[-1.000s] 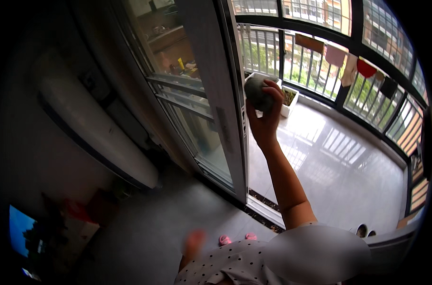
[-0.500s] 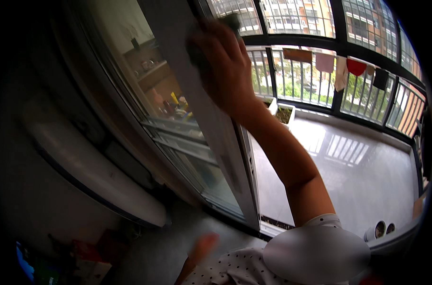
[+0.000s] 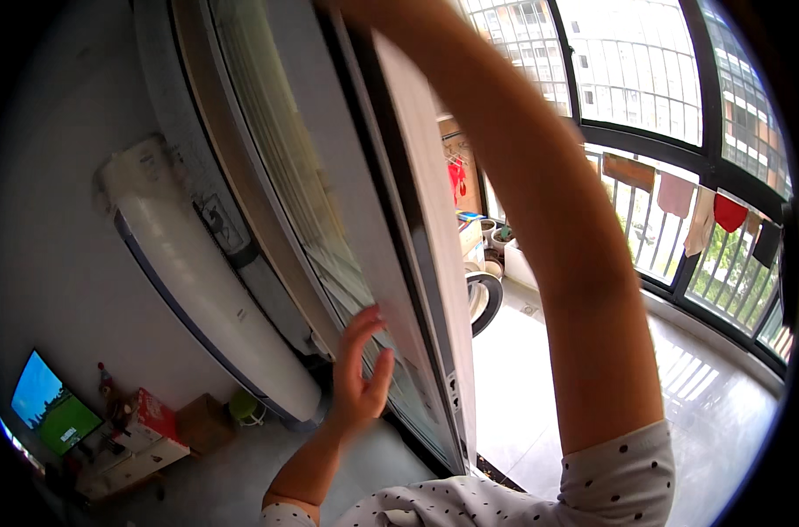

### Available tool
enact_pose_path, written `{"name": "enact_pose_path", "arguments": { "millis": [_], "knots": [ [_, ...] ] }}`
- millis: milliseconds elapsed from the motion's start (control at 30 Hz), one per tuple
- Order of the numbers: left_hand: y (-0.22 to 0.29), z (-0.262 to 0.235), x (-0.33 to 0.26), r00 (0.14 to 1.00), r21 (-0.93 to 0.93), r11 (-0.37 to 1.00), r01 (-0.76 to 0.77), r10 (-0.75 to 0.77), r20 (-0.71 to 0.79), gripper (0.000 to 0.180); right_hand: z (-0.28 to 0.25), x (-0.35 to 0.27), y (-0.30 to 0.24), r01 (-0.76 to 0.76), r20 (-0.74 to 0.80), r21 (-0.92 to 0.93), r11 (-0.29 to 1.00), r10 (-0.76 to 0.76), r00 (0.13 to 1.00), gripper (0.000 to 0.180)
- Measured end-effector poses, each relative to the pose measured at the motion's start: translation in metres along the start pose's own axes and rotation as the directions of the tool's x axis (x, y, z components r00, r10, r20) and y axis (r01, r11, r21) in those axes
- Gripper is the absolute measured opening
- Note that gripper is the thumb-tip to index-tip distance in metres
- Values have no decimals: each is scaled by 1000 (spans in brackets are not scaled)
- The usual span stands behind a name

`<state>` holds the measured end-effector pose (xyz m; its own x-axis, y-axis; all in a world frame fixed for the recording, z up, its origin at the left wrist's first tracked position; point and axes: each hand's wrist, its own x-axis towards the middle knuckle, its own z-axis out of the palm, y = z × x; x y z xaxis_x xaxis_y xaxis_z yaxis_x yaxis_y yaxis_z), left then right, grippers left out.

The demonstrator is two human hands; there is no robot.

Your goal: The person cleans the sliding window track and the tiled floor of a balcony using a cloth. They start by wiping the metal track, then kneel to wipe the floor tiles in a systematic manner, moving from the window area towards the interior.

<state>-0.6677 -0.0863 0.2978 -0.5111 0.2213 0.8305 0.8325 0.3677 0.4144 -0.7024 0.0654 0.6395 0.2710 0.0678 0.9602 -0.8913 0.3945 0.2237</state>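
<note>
A tall sliding door point(image 3: 355, 211) with a pale frame and glass panel stands in front of me, tilted in the picture. My left hand point(image 3: 361, 373) is raised beside the frame, its fingers apart and holding nothing. Its fingertips are at the frame's edge; whether they touch cannot be told. My right arm point(image 3: 584, 255) reaches up across the door opening. It runs out over the top edge of the picture, so my right hand and anything in it are hidden.
At left stand a tall white air conditioner point(image 3: 215, 290), a lit television point(image 3: 52, 404) and a red box point(image 3: 153, 417). Beyond the opening are a round washing-machine door point(image 3: 484, 303), plant pots point(image 3: 502, 239), a railing with hung cloths point(image 3: 676, 195) and barred windows point(image 3: 636, 61).
My right hand, which held a dark cloth-like thing against the door frame, has gone up out of view. My left hand has risen to the frame. The view has turned left.
</note>
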Motion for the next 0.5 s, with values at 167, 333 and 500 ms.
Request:
{"name": "enact_pose_path", "arguments": {
  "millis": [167,333,500],
  "knots": [
    [10,30,24,984,-49,999,-19,10,-176,45,-48,-194,-17,99,93,60,993,-105,990,28],
    [-1,53,12,984,86,996,29,-14,-175,74,-109,-329,-53,-333,293,252,909,256,921,38],
    [-17,82,9,957,103,994,23,8,-291,75,-112,-352,-22,-379,242,200,903,330,913,42]
  ]
}}
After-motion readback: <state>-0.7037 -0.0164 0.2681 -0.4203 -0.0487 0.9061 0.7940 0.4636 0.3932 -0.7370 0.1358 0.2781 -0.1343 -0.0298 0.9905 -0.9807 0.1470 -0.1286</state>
